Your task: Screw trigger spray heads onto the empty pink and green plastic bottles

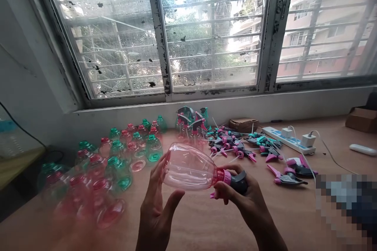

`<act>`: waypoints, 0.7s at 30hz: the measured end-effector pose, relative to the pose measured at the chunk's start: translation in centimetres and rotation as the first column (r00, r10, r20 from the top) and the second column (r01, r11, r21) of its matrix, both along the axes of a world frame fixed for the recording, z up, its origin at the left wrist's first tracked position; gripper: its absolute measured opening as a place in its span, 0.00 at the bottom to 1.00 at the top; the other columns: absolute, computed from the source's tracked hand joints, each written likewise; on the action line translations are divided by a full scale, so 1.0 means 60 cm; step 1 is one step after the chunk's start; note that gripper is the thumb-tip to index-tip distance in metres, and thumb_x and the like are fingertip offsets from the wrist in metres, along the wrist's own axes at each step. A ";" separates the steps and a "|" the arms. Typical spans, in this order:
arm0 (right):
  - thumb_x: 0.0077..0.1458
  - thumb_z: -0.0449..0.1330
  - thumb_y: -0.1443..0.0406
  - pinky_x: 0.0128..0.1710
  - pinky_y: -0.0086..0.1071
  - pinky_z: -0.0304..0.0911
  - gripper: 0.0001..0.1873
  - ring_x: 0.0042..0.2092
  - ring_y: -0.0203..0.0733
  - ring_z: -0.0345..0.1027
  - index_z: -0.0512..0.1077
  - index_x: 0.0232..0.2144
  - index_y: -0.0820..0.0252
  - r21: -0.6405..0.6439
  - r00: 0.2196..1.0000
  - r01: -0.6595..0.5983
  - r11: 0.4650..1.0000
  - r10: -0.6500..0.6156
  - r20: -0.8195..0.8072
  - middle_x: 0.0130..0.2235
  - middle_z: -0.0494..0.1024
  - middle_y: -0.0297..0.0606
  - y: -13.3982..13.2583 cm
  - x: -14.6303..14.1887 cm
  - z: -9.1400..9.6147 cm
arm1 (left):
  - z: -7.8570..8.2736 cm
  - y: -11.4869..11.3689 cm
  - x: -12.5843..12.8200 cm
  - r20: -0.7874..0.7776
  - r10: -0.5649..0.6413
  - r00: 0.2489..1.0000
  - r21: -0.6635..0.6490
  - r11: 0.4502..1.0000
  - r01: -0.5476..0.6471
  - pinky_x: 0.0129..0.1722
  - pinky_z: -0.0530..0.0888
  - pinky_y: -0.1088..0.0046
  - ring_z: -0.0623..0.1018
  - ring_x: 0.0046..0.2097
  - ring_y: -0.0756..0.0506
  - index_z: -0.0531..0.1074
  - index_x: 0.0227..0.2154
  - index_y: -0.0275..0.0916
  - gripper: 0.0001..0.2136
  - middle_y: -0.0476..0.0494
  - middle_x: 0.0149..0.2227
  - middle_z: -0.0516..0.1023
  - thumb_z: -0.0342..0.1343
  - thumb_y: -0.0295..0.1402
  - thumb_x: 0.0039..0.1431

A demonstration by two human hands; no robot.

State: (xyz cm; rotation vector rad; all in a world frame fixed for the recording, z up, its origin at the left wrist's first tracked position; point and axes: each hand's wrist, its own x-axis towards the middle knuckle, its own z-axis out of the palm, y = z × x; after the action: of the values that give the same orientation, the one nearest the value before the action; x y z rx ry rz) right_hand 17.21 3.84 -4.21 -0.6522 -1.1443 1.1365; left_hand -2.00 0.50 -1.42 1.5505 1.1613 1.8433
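A clear pink spray bottle [190, 166] lies sideways in the air above the table, its base to the left. At its neck sits a pink collar with a dark grey spray head [238, 182]. My right hand [240, 194] is closed around that head and collar, thumb in front. Against the bottle's base rests my left hand [159, 200], fingers behind it and curved along it, the thumb standing off below. The bottle's neck meets the collar; whether it is screwed tight I cannot tell.
Open pink and green bottles [118, 151] stand in rows on the left. Several bottles with spray heads [193, 121] stand at the back. Loose spray heads [232, 143] lie in a pile behind my right hand. A power strip [290, 139] and cardboard box [362, 119] are at right.
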 end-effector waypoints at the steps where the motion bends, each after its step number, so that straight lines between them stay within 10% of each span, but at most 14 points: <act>1: 0.52 0.75 0.56 0.21 0.27 0.65 0.18 0.25 0.42 0.77 0.77 0.40 0.58 -0.007 1.000 -0.019 1.000 0.019 -0.023 0.24 0.82 0.34 0.003 0.001 -0.001 | 0.000 0.001 0.000 0.007 -0.020 1.000 0.011 1.000 0.020 0.71 0.59 0.53 0.61 0.72 0.34 0.68 0.63 0.53 0.27 0.45 0.69 0.67 0.65 0.42 0.62; 21: 0.54 0.74 0.55 0.21 0.23 0.65 0.17 0.25 0.38 0.77 0.76 0.39 0.58 -0.011 0.993 0.012 1.000 -0.014 -0.121 0.25 0.82 0.33 0.003 0.007 0.001 | -0.016 0.016 -0.001 -0.111 0.046 0.993 0.032 0.999 -0.043 0.70 0.59 0.52 0.64 0.71 0.35 0.69 0.60 0.52 0.25 0.44 0.67 0.69 0.66 0.40 0.61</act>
State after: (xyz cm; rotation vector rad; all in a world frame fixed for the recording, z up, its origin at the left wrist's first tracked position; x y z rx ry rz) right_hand 17.60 4.03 -4.17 -0.5894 -1.0304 1.1557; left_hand -2.06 1.45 -2.38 1.6754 1.2326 1.8304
